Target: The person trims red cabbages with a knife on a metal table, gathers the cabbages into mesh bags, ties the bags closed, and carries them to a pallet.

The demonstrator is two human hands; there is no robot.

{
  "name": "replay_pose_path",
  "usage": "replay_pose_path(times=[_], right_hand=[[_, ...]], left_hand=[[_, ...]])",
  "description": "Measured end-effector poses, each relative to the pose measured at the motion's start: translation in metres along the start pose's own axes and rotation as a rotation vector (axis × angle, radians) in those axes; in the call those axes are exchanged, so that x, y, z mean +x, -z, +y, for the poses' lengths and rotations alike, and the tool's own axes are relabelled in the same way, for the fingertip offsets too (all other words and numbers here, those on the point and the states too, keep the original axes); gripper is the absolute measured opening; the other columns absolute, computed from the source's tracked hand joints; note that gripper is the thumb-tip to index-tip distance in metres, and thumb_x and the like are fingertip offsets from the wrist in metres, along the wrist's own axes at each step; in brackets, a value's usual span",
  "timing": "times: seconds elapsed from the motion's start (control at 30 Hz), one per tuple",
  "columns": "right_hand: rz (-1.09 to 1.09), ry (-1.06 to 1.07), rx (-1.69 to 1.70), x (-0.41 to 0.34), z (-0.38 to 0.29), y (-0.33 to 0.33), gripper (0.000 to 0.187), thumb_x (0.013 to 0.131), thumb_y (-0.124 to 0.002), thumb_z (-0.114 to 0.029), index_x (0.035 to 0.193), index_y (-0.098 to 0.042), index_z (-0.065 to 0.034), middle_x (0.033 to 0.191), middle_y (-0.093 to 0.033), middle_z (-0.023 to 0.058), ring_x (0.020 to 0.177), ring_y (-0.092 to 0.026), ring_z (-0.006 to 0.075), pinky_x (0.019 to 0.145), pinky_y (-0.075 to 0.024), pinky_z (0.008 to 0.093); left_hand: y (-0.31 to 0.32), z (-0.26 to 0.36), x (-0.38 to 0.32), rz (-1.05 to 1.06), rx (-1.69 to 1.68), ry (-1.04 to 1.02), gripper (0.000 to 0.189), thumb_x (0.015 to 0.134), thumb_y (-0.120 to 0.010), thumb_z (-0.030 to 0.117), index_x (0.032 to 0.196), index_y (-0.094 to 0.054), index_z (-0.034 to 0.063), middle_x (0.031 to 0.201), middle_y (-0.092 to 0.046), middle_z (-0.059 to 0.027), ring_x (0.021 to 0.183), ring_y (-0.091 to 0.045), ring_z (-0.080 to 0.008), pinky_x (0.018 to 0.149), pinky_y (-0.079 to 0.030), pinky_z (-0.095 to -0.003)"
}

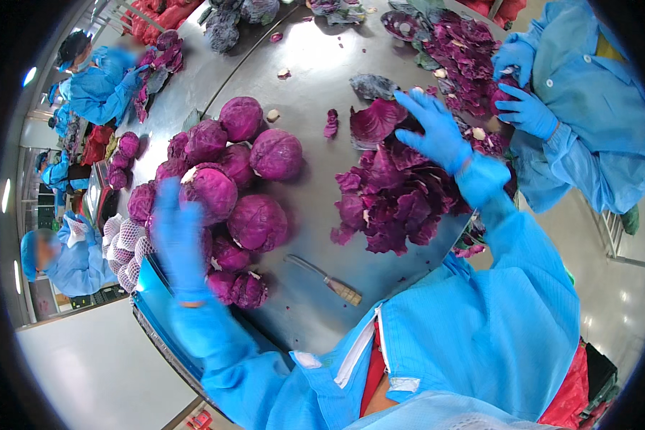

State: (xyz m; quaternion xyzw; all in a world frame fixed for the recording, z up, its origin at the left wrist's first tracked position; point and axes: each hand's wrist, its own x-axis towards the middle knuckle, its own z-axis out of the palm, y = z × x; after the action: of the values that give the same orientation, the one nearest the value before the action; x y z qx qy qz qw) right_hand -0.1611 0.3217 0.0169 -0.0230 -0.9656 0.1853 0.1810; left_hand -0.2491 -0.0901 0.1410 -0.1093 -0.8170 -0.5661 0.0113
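Note:
My left hand (pixel 180 242), in a blue glove and blurred, is over the left side of a heap of red cabbage heads (pixel 258 223). Whether it grips one of them cannot be made out. Fingers spread, my right hand (pixel 435 129) is above a pile of loose red cabbage leaves (pixel 398 193), with a large cupped leaf (pixel 376 121) beside its fingertips. Nothing shows in its grasp. On the metal table (pixel 312 199) before me lies a knife (pixel 325 279) with a curved blade and a worn wooden handle, apart from both hands.
A co-worker's gloved hands (pixel 527 113) hold a cabbage at the right, beside more leaves (pixel 459 59). Cabbages in white net sleeves (pixel 126 247) sit at the left, near another worker (pixel 78 263). Untrimmed heads (pixel 223 27) lie at the far edge.

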Motion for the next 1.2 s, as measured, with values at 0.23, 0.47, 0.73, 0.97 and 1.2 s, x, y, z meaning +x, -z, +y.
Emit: replay_pose_path(times=[0.23, 0.47, 0.73, 0.97, 1.2], right_hand=[[-0.070, 0.024, 0.156, 0.004, 0.089, -0.030, 0.074, 0.081, -0.057, -0.049, 0.141, -0.022, -0.0239, 0.142, -0.028, 0.0137, 0.130, -0.029, 0.0316, 0.105, -0.0243, 0.0483], [0.393, -0.879, 0.768, -0.208, 0.152, 0.080, 0.024, 0.092, -0.047, -0.015, 0.100, -0.063, 0.0003, 0.097, -0.064, 0.0092, 0.081, -0.061, 0.0172, 0.072, -0.0482, 0.0275], [0.045, -1.249, 0.559, -0.436, 0.290, -0.098, 0.044, 0.078, -0.066, -0.026, 0.113, -0.056, -0.0016, 0.105, -0.061, 0.0189, 0.094, -0.060, 0.0340, 0.081, -0.0456, 0.0376], [0.147, -1.334, 0.416, -0.440, 0.307, -0.120, 0.025, 0.076, -0.051, -0.010, 0.096, -0.064, -0.0061, 0.086, -0.064, 0.0196, 0.082, -0.062, 0.0321, 0.069, -0.0484, 0.0384], [0.111, -1.372, 0.427, -0.494, 0.274, -0.095, 0.018, 0.079, -0.048, -0.010, 0.081, -0.065, -0.0047, 0.071, -0.060, 0.0074, 0.066, -0.058, 0.0199, 0.056, -0.0448, 0.0339]], left_hand=[[-0.233, -0.063, -0.119, -0.151, 0.347, -0.110, 0.098, 0.068, -0.076, 0.035, 0.140, -0.017, 0.0026, 0.144, -0.019, -0.0170, 0.135, -0.013, -0.0317, 0.109, -0.011, -0.0415], [-0.268, -0.028, -0.167, 0.080, 0.396, -0.186, 0.066, 0.080, -0.064, 0.018, 0.134, -0.031, -0.0007, 0.137, -0.034, -0.0182, 0.126, -0.035, -0.0299, 0.104, -0.026, -0.0402], [-0.408, -0.075, -0.268, -0.838, -0.300, 0.710, 0.061, 0.083, -0.061, 0.027, 0.132, -0.036, -0.0006, 0.119, -0.053, -0.0171, 0.102, -0.056, -0.0213, 0.086, -0.043, -0.0297], [-0.509, -0.140, -0.252, -0.505, -0.051, 1.043, 0.082, 0.079, -0.055, 0.054, 0.134, -0.032, -0.0032, 0.127, -0.047, -0.0197, 0.109, -0.051, -0.0267, 0.092, -0.039, -0.0346], [-0.525, -0.210, -0.275, -0.318, -0.360, 1.057, 0.040, 0.082, -0.059, 0.034, 0.100, -0.059, -0.0014, 0.092, -0.062, -0.0096, 0.081, -0.059, -0.0215, 0.072, -0.049, -0.0339]])
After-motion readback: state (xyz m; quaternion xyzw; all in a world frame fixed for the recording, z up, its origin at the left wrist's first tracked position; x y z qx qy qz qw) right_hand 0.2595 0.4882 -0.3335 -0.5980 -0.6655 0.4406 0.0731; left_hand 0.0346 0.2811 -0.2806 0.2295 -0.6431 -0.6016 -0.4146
